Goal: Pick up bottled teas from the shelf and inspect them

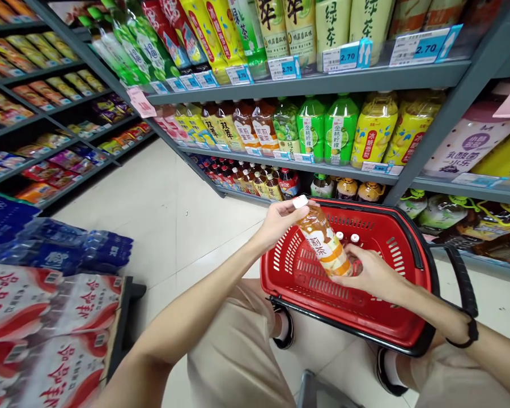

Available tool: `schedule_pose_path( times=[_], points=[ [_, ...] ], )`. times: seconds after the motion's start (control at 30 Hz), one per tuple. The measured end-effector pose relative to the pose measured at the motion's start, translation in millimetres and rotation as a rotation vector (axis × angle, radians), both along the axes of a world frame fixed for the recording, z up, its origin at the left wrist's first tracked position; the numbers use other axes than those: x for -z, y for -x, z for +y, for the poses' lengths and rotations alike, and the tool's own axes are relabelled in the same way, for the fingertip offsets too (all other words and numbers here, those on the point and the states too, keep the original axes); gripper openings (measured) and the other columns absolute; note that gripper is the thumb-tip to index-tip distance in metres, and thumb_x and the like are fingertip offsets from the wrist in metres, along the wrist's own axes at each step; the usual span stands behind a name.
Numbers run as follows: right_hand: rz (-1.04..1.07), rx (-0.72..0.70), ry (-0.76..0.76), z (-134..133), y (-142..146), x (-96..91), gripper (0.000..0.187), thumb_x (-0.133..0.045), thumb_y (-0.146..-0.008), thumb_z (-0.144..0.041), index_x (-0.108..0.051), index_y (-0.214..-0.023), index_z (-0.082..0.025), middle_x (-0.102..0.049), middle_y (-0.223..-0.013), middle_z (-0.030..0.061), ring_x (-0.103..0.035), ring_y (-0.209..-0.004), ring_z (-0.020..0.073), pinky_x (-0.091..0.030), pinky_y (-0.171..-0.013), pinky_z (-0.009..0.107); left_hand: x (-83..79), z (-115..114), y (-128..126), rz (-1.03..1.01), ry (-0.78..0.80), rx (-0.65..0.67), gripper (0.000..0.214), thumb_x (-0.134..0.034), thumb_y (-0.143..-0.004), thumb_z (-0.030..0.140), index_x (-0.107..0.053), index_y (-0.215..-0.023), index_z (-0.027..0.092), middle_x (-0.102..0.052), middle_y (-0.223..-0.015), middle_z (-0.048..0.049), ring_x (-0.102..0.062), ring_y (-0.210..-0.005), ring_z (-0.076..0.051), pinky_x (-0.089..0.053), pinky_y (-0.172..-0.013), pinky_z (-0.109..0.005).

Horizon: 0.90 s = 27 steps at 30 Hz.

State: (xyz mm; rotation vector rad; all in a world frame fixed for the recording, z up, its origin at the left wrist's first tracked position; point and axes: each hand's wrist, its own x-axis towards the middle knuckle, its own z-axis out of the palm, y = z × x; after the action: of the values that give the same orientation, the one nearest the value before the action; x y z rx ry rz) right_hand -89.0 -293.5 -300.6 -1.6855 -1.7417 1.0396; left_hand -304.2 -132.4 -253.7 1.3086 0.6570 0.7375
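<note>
- I hold a tea bottle tilted over the red basket: my left hand is closed round its white cap, my right hand cups its base
- I judge the bottle is being lowered into the basket; it needs laying beside the two white-capped bottles inside
- Smooth clear plastic, glossy label; the basket's walls are slotted hard plastic

Amber tea bottle with white cap and orange-white label, tilted cap-up to the left, held over a red basket, two white-capped bottles inside
</note>
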Motion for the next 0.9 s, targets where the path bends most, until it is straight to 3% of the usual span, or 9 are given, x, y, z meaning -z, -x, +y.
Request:
schedule_pose_path(
  times=[0.1, 0.23, 0.37, 0.47, 0.6, 0.77, 0.9],
  points=[
    [-0.245, -0.255, 0.016, 3, 0, -13.1, 0.043, -0.067, -0.094, -0.058, -0.072, -0.107, -0.017, -0.081, -0.098, 0.0143, -0.079, -0.088, 0.0327, -0.057, -0.079, 0.037, 9.4, 3, 0, 0.138, -0.001, -0.112, 0.047, -0.091, -0.073, 0.055, -0.084, -0.095, 0.015, -0.083, -0.095, -0.0117, -0.076, -0.083, -0.024, -0.059, -0.081, -0.036],
    [-0.596, -0.436, 0.171, 7, -4, -17.2, 0.041, -0.052, -0.106, -0.042, -0.075, -0.118, -0.011, -0.08, -0.109, 0.0227, -0.078, -0.107, 0.0383, -0.056, -0.091, 0.043, 21.4, -2, 2, 0.313, -0.165, -0.05, 0.045, -0.094, -0.068, 0.051, -0.083, -0.094, 0.015, -0.083, -0.096, -0.011, -0.076, -0.086, -0.027, -0.06, -0.081, -0.038],
    [-0.714, -0.397, 0.391, 14, -17, -11.8, 0.026, -0.067, -0.098, -0.027, -0.081, -0.103, -0.006, -0.079, -0.108, 0.0284, -0.079, -0.104, 0.0398, -0.059, -0.088, 0.044, 43.8, 5, 0, 0.645, -0.503, 0.105, 0.042, -0.086, -0.076, 0.054, -0.082, -0.098, 0.018, -0.082, -0.094, -0.0086, -0.073, -0.084, -0.026, -0.056, -0.076, -0.034],
    [-0.749, -0.355, 0.489, 21, -24, -11.9, 0.021, -0.069, -0.097, -0.022, -0.081, -0.103, -0.006, -0.08, -0.107, 0.0253, -0.08, -0.1, 0.0342, -0.062, -0.085, 0.043, 67.8, 27, -7, 0.961, -0.674, 0.217, 0.038, -0.082, -0.079, 0.054, -0.079, -0.09, 0.017, -0.079, -0.084, -0.0076, -0.067, -0.075, -0.022, -0.048, -0.071, -0.032],
    [-0.75, -0.328, 0.511, 26, -25, -17.7, 0.03, -0.068, -0.103, -0.034, -0.074, -0.121, -0.011, -0.077, -0.124, 0.0147, -0.075, -0.113, 0.0265, -0.06, -0.099, 0.047, 102.2, 59, -21, 1.163, -0.694, 0.262, 0.034, -0.085, -0.077, 0.046, -0.071, -0.073, 0.015, -0.073, -0.075, -0.0088, -0.061, -0.07, -0.02, -0.042, -0.068, -0.032],
    [-0.74, -0.318, 0.542, 27, -22, -19.5, 0.03, -0.067, -0.104, -0.035, -0.072, -0.124, -0.012, -0.075, -0.126, 0.0129, -0.074, -0.114, 0.0262, -0.061, -0.1, 0.049, 142.0, 72, -41, 1.327, -0.664, 0.295, 0.034, -0.083, -0.082, 0.043, -0.07, -0.091, 0.013, -0.073, -0.095, -0.0104, -0.066, -0.087, -0.021, -0.05, -0.082, -0.035],
    [-0.744, -0.324, 0.551, 28, -23, -12.6, 0.03, -0.067, -0.105, -0.035, -0.071, -0.124, -0.013, -0.075, -0.124, 0.0126, -0.074, -0.112, 0.0262, -0.062, -0.097, 0.049, 162.6, 71, -54, 1.293, -0.597, 0.288, 0.033, -0.073, -0.095, 0.046, -0.068, -0.103, 0.014, -0.07, -0.103, -0.0075, -0.067, -0.094, -0.02, -0.056, -0.089, -0.039]
  ],
)
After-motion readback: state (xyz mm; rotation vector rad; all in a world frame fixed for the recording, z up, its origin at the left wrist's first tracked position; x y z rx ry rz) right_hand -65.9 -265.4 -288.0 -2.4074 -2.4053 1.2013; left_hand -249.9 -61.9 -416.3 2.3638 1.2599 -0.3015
